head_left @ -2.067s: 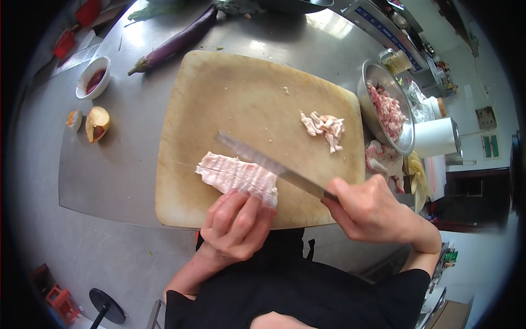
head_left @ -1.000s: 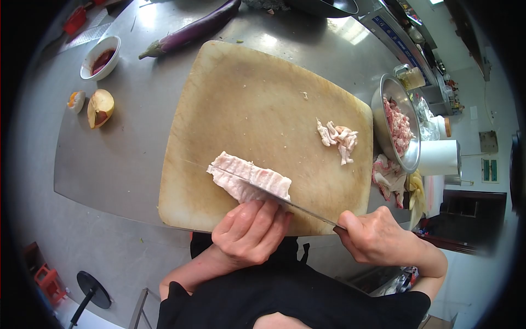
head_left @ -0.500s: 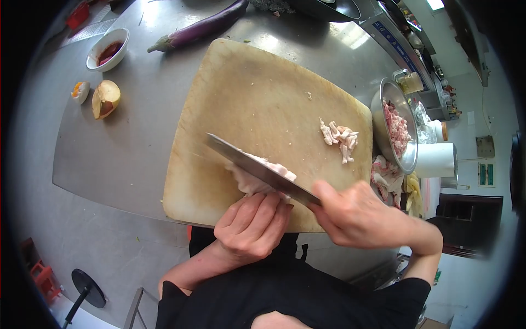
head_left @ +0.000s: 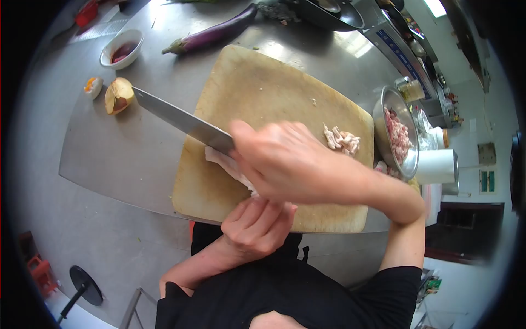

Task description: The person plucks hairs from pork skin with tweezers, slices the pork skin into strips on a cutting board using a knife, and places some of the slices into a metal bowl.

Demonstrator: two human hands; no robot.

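Note:
My right hand (head_left: 279,159) is closed round the handle of a broad cleaver (head_left: 183,122). Its blade reaches up and left, past the cutting board's left edge, with the tip close to a cut brown-skinned fruit or onion half (head_left: 119,96). Under the blade and my right hand lies a piece of pale raw meat (head_left: 227,166), partly hidden. With fingers curled, my left hand (head_left: 257,227) holds the near end of that meat at the front of the cutting board (head_left: 274,82). A small heap of cut pale strips (head_left: 341,140) rests on the board's right side.
Right of the board stands a steel bowl of chopped raw meat (head_left: 399,137), near a white paper roll (head_left: 438,166). An eggplant (head_left: 213,35) lies behind the board. At left are a white bowl (head_left: 121,49) with dark red contents and a broken eggshell (head_left: 93,88).
My right hand and the cleaver have moved left and away from my body, from over the meat to beyond the board's left edge. My left hand stays on the meat. The view has shifted slightly.

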